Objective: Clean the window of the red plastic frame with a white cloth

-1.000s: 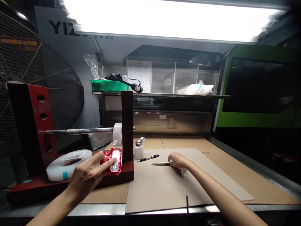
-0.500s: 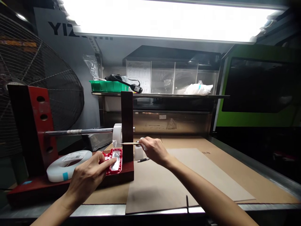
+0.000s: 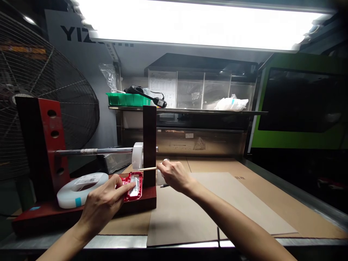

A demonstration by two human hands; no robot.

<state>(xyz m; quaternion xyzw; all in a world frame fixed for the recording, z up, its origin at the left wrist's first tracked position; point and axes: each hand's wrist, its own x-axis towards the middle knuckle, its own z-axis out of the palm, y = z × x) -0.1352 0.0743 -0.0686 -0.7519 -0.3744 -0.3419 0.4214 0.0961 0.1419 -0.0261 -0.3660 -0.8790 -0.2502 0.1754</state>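
Observation:
My left hand [image 3: 104, 199] is closed around a red plastic frame [image 3: 140, 186], its index finger lying on the clear, shiny window in the middle. In my right hand [image 3: 174, 174] is a thin pale stick [image 3: 149, 169], pinched between the fingers and pointing left. The stick's fine tip is just above the red frame's top edge, close to the underside of a roll of clear film [image 3: 138, 154]. Whether the tip touches the film, I cannot tell. That roll hangs on a metal rod [image 3: 108, 150] beside a dark upright post [image 3: 149, 127].
A large translucent roll [image 3: 66, 197] lies on the red stand base [image 3: 46, 217]. Behind my right hand are a small white bottle [image 3: 160, 178] and a black pen [image 3: 164, 186]. Cardboard [image 3: 185, 214] covers the bench. A green bin [image 3: 127, 99] sits on the shelf above.
The stick has come down slightly and tilted, its tip now lower near the red frame. My right hand has rolled a little. My left hand keeps its hold; the whole view has shifted slightly.

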